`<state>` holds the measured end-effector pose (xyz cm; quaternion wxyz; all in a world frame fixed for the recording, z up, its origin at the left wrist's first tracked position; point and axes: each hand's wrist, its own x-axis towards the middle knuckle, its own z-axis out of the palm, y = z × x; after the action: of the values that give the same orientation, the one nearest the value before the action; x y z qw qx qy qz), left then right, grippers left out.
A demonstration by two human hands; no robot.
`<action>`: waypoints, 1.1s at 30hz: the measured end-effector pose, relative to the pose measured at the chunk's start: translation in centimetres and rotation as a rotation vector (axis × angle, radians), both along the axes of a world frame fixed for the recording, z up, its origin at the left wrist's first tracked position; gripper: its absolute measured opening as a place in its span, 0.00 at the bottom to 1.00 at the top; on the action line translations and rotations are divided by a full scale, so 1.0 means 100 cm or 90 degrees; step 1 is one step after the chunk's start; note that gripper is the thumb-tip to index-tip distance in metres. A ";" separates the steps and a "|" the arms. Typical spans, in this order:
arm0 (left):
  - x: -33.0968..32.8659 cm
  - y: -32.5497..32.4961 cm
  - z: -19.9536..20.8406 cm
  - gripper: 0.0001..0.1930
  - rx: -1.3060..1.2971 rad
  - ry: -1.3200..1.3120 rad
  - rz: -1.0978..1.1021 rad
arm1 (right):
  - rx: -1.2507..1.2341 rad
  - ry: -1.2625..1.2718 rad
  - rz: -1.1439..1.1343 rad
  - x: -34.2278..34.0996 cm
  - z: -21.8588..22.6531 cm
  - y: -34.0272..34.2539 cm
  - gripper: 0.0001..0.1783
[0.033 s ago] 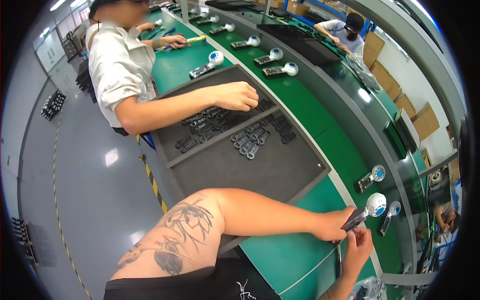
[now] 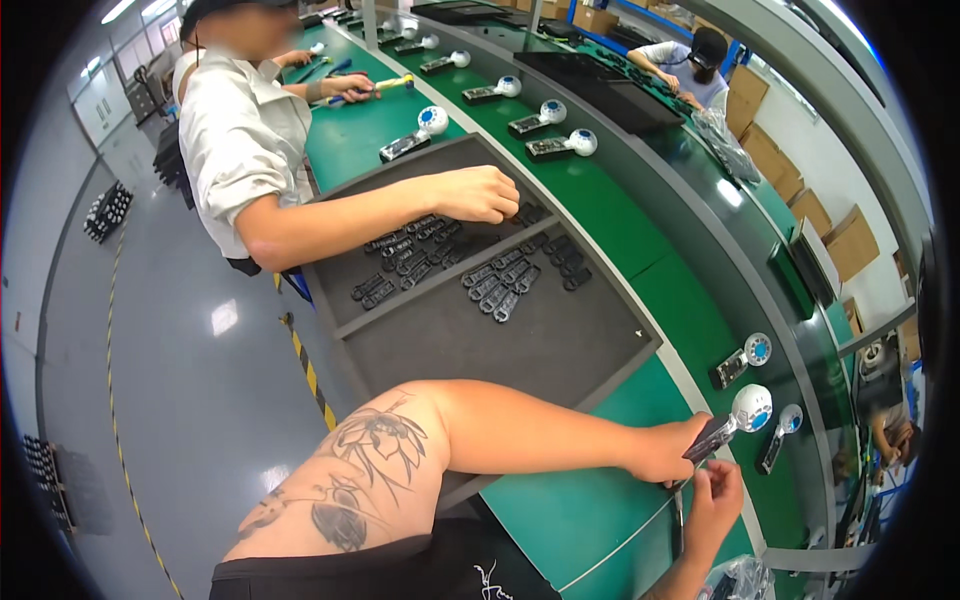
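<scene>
My left hand (image 2: 665, 452) is closed around the black handle of a device with a round white head (image 2: 750, 408) and a blue disc on it. Head up, the device is tilted toward the upper right. Just below the handle, my right hand (image 2: 718, 498) has its thumb and fingertips brought together. Whatever lies between those fingertips is too small to make out. A thin pale line (image 2: 625, 545) on the green surface runs toward the hands. Close by on the right lie two similar white-headed devices, one with its blue disc facing up (image 2: 757, 350) and one lower (image 2: 791, 418).
A grey divided tray (image 2: 440, 350) holds several black handle parts (image 2: 492, 285). Across it reaches a co-worker's closed hand (image 2: 475, 193). More white-headed devices (image 2: 580, 142) line the green belt (image 2: 640, 235). Clear plastic bags (image 2: 740, 580) sit at the lower right.
</scene>
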<state>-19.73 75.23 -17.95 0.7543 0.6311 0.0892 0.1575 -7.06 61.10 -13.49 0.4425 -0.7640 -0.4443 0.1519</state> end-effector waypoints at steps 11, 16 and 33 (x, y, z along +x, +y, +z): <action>0.008 0.009 -0.012 0.30 0.008 -0.040 0.065 | -0.237 -0.106 0.035 0.030 -0.042 -0.065 0.15; 0.008 0.009 -0.012 0.32 -0.013 -0.021 0.071 | -0.275 -0.048 0.078 0.040 -0.029 -0.062 0.17; -0.002 0.013 -0.002 0.34 -0.076 0.008 0.012 | 0.509 -0.055 0.031 0.001 0.025 -0.063 0.19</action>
<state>-19.92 76.49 -18.11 0.7885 0.5851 0.1088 0.1549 -6.95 54.81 -11.02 0.6819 -0.5265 -0.5047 -0.0548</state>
